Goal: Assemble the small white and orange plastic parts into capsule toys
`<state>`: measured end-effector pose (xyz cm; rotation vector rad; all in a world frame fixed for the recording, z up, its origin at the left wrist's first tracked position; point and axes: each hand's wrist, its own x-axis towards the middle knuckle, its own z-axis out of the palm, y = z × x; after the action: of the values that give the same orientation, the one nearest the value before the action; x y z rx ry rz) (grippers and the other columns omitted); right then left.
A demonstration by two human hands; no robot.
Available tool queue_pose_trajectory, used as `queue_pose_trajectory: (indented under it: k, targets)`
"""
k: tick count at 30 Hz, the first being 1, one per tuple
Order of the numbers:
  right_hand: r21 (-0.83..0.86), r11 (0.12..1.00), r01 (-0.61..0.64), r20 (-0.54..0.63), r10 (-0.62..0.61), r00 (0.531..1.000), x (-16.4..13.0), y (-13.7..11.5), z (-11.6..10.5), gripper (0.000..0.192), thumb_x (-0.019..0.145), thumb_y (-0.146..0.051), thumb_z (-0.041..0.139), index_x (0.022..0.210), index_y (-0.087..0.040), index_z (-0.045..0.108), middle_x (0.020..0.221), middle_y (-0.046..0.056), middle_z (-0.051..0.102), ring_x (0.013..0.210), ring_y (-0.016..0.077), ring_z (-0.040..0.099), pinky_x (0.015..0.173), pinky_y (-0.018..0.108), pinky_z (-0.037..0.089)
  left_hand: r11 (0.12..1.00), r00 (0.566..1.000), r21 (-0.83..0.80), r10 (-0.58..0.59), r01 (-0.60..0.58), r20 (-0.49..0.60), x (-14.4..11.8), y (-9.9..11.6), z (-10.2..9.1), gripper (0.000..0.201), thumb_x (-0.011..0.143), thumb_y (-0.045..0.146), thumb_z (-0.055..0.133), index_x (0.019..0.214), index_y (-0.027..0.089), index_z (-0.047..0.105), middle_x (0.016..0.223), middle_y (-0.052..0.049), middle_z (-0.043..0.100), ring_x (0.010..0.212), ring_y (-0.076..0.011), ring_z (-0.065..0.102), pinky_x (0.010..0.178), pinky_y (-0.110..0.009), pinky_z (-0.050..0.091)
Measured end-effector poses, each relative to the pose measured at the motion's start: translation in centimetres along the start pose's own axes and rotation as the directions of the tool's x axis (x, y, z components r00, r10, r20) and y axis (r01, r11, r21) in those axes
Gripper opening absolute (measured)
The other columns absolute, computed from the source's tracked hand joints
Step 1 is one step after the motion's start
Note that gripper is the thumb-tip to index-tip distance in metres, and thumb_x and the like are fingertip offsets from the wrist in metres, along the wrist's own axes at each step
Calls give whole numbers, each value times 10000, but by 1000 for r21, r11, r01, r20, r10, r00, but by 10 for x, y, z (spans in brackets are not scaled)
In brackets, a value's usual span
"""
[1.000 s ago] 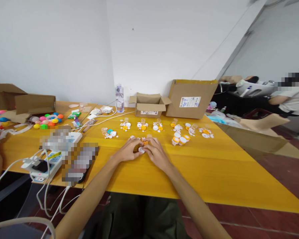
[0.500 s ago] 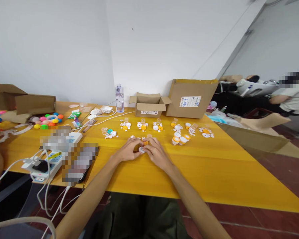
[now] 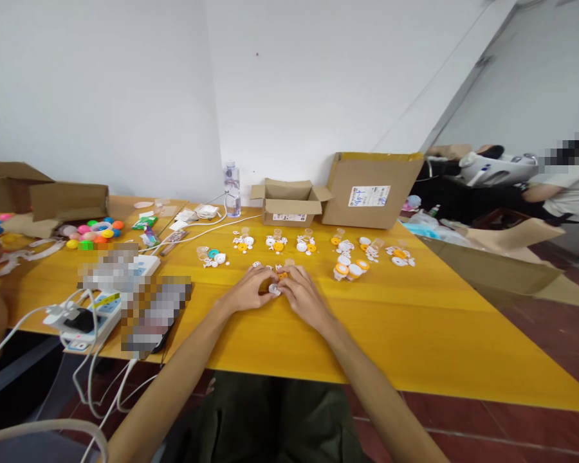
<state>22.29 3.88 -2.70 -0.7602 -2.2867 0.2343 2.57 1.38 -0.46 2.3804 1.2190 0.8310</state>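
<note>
In the head view, the left hand (image 3: 248, 290) and right hand (image 3: 303, 292) together pinch a small whitish part (image 3: 274, 290) between their fingertips at a yellow table (image 3: 415, 341), just nearer than an orange disc (image 3: 282, 276), with scattered plastic pieces (image 3: 277, 244) beyond.

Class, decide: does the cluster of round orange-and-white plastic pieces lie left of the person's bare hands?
No, the cluster lies on the yellow table, right of both the left hand and right hand.
</note>
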Motion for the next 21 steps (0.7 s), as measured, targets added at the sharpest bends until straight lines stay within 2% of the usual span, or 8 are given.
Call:
queue_pose_trajectory:
  k: [21]
  targets:
    - [-19,1000,-3,-23,2,1000,0,-4,0,230,945,-120,514,883,-256,689,1150,81,654,1084,263,576,917,466,513,999,999,23,-33,33,15,0,1,-1,131,861,251,618,992,252,603,1042,-24,688,1038,-224,607,1072,-422,405]
